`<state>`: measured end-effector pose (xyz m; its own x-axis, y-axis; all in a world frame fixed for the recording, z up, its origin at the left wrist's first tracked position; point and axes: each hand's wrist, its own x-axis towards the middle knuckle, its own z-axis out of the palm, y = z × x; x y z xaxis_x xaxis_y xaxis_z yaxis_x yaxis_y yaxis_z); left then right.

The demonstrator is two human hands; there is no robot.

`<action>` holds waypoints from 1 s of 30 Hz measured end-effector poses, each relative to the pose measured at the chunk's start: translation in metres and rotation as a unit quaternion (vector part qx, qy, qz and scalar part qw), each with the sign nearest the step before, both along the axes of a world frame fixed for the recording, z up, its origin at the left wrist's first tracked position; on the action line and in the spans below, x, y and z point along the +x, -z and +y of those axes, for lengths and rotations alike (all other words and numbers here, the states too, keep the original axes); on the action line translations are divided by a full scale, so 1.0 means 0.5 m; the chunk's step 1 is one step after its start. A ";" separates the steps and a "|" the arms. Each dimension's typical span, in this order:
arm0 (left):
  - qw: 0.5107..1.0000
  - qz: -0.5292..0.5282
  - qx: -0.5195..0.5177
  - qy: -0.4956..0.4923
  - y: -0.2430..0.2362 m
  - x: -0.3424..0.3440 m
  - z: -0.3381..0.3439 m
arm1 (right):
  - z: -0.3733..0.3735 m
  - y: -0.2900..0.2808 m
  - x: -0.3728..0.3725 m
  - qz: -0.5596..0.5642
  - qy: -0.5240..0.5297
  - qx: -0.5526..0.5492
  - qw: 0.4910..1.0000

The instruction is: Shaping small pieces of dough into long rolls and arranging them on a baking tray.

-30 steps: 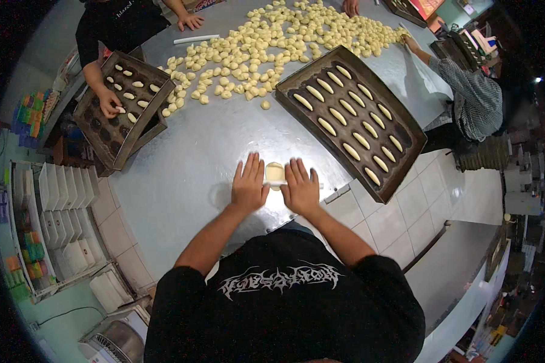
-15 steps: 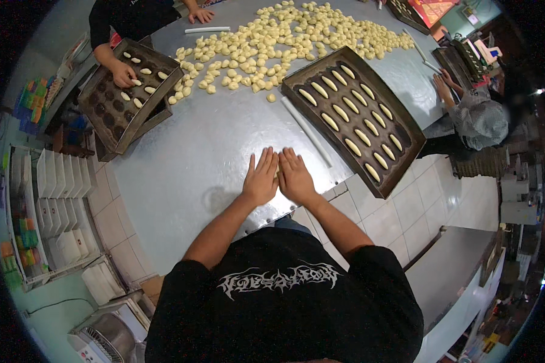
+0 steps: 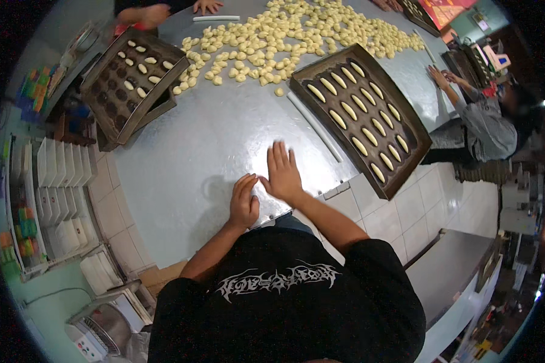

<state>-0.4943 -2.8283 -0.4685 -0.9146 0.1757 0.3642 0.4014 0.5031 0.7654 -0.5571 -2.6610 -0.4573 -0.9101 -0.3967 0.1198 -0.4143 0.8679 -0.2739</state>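
Note:
My left hand (image 3: 244, 201) is tilted on the metal tabletop by the near edge, its fingers curled together and the thumb bent in. Whatever lies under those fingers is hidden. Close on its right, with the thumb near the left fingertips, my right hand (image 3: 283, 174) lies palm down, fingers stretched out and slightly blurred. Right of my hands, a dark baking tray (image 3: 399, 175) holds rows of slim, pale dough pieces (image 3: 349, 111). A long whitish rod (image 3: 315, 127) lies along the tray's left side. Farther off, many small dough balls (image 3: 272, 51) are spread across the table.
A second dark tray (image 3: 124, 124), partly filled with dough pieces, rests tilted at the left on another tray. A co-worker's hands (image 3: 157, 15) are behind it. Another co-worker (image 3: 487, 124) works at the right. White racks (image 3: 63, 169) stand at left, a metal-topped counter (image 3: 451, 266) at lower right.
My hands, side by side and flat before, have parted; the left drew back and curled, the right stayed flat. The co-worker's hand at left has lifted out of the tray.

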 end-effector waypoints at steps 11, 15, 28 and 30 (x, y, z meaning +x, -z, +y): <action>0.997 0.009 -0.020 -0.073 -0.002 0.006 -0.006 | -0.012 -0.008 -0.098 0.047 0.001 -0.037 0.998; 0.997 0.007 -0.037 -0.063 0.008 0.010 -0.016 | 0.027 -0.005 -0.217 0.163 0.091 -0.008 0.982; 0.994 -0.019 -0.090 -0.066 -0.017 -0.043 0.052 | 0.313 -0.118 -0.189 0.127 0.054 -0.135 0.981; 0.991 -0.022 -0.108 -0.076 -0.019 -0.042 0.046 | 0.424 -0.186 -0.215 0.236 0.148 -0.157 0.947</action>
<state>-0.5152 -2.8054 -0.4592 -0.9504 0.1039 0.2930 0.2772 0.7100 0.6474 -0.6647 -2.4488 -0.3644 -0.7911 -0.0101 0.6115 -0.3068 0.8715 -0.3825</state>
